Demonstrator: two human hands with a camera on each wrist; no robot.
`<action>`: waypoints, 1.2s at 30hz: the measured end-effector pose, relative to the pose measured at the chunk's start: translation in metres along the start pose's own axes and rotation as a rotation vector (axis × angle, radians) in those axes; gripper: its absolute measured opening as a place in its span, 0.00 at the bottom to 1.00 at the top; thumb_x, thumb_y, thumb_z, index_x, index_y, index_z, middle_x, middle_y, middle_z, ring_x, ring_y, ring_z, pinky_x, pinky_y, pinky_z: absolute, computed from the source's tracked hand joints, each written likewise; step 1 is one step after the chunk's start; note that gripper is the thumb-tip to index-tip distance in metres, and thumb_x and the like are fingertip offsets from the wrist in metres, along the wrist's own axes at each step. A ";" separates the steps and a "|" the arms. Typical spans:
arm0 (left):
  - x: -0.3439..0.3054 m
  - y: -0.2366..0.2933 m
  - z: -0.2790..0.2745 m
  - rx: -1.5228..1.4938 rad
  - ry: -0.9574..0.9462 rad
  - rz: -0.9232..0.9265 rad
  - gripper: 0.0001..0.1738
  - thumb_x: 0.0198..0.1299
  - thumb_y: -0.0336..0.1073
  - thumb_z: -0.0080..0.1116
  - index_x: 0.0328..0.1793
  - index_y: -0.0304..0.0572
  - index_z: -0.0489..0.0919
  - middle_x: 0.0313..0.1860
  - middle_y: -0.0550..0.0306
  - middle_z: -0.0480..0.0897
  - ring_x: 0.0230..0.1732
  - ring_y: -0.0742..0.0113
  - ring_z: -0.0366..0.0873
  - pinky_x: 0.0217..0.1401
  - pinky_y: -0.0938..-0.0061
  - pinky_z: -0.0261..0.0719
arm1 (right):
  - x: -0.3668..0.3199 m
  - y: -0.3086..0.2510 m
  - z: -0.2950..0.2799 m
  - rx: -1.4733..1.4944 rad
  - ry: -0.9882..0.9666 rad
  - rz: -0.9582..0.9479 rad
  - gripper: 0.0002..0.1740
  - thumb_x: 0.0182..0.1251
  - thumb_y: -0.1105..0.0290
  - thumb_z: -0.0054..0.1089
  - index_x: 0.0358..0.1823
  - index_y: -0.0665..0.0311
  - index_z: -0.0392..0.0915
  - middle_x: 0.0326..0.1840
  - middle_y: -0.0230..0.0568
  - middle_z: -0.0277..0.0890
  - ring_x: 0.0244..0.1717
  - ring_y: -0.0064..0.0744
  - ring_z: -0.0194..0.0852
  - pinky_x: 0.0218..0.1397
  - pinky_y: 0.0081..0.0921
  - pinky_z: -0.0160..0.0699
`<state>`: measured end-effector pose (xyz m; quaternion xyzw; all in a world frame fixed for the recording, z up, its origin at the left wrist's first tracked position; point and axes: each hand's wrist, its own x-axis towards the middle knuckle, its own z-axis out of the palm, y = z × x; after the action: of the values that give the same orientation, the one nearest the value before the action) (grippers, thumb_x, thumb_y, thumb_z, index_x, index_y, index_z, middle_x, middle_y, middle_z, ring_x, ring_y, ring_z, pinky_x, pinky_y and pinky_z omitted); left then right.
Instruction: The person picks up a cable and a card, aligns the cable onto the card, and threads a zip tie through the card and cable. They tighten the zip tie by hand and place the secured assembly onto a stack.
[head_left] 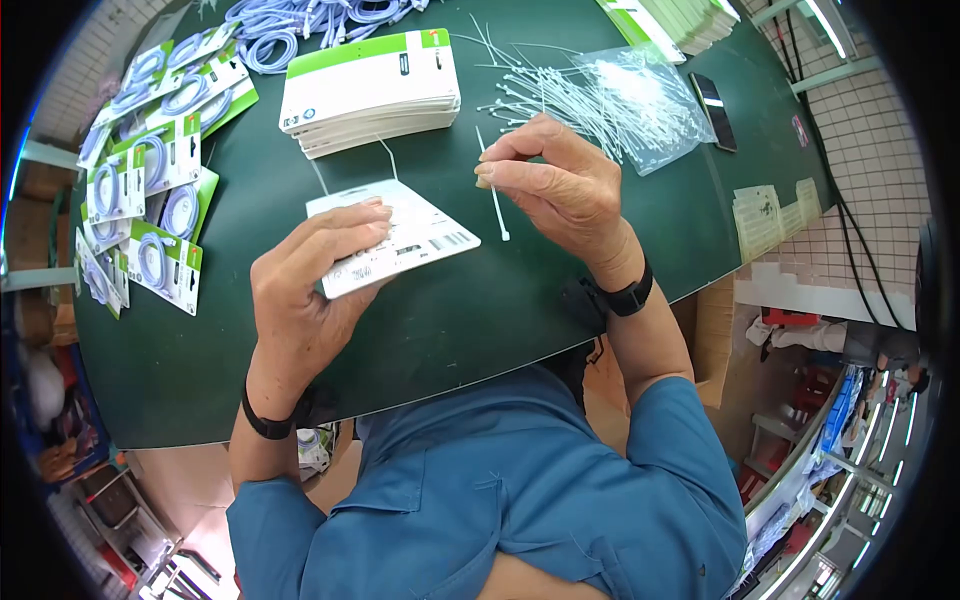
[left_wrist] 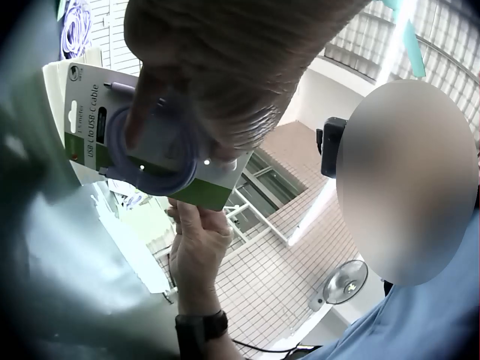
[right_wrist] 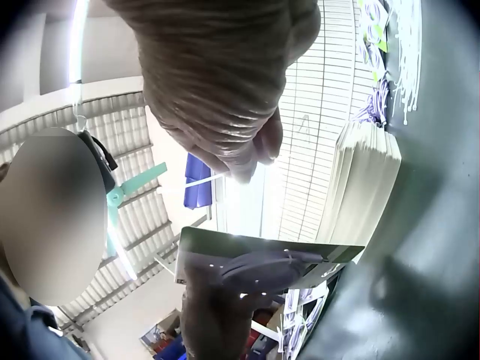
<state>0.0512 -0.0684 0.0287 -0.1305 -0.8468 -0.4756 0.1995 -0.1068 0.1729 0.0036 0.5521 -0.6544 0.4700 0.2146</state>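
Observation:
The left hand (head_left: 305,275) grips a white cable card (head_left: 432,228), its printed back facing up in the head view. A coiled lilac cable (left_wrist: 161,184) lies against the card's other face, with the left fingers over it. White tie ends (head_left: 390,160) stick out past the card's far edge. To the right of the card, the right hand (head_left: 570,190) pinches one loose white cable tie (head_left: 499,212) between thumb and fingertips, apart from the card. The tie's head points down toward the body.
A stack of cards (head_left: 365,85) stands beyond the hands. Finished-looking cable cards (head_left: 150,260) spread along the left, lilac cables (head_left: 270,50) lie at the back. Loose ties (head_left: 560,100), a plastic bag (head_left: 655,120) and a phone (head_left: 713,112) are at the back right.

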 end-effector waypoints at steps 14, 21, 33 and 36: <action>-0.037 -0.016 0.012 0.338 0.144 0.200 0.17 0.50 0.25 0.80 0.40 0.37 0.79 0.49 0.48 0.91 0.59 0.45 0.90 0.56 0.63 0.91 | -0.003 -0.052 0.030 0.433 -0.002 0.054 0.17 0.56 0.84 0.81 0.46 0.66 0.87 0.41 0.52 0.90 0.36 0.37 0.89 0.35 0.27 0.82; -0.038 -0.017 0.014 0.347 0.133 0.203 0.17 0.49 0.23 0.80 0.39 0.38 0.79 0.48 0.49 0.91 0.60 0.45 0.90 0.56 0.62 0.91 | -0.005 -0.054 0.039 0.414 -0.044 0.100 0.17 0.57 0.82 0.81 0.47 0.65 0.88 0.42 0.52 0.90 0.36 0.36 0.90 0.35 0.26 0.83; -0.037 -0.017 0.015 0.347 0.133 0.204 0.16 0.50 0.23 0.79 0.38 0.38 0.79 0.46 0.49 0.91 0.60 0.44 0.90 0.55 0.62 0.91 | -0.006 -0.052 0.046 0.466 -0.083 0.192 0.17 0.56 0.85 0.80 0.46 0.62 0.88 0.41 0.50 0.91 0.40 0.38 0.92 0.37 0.28 0.86; -0.036 -0.014 0.015 0.351 0.125 0.201 0.16 0.50 0.23 0.79 0.38 0.37 0.79 0.46 0.50 0.91 0.59 0.44 0.90 0.55 0.62 0.91 | -0.005 -0.051 0.046 0.481 -0.149 0.273 0.14 0.58 0.84 0.79 0.44 0.63 0.89 0.42 0.47 0.91 0.41 0.37 0.92 0.39 0.28 0.86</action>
<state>0.0748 -0.0639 -0.0053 -0.1475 -0.8854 -0.3056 0.3176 -0.0475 0.1390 -0.0026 0.5267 -0.6064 0.5946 -0.0366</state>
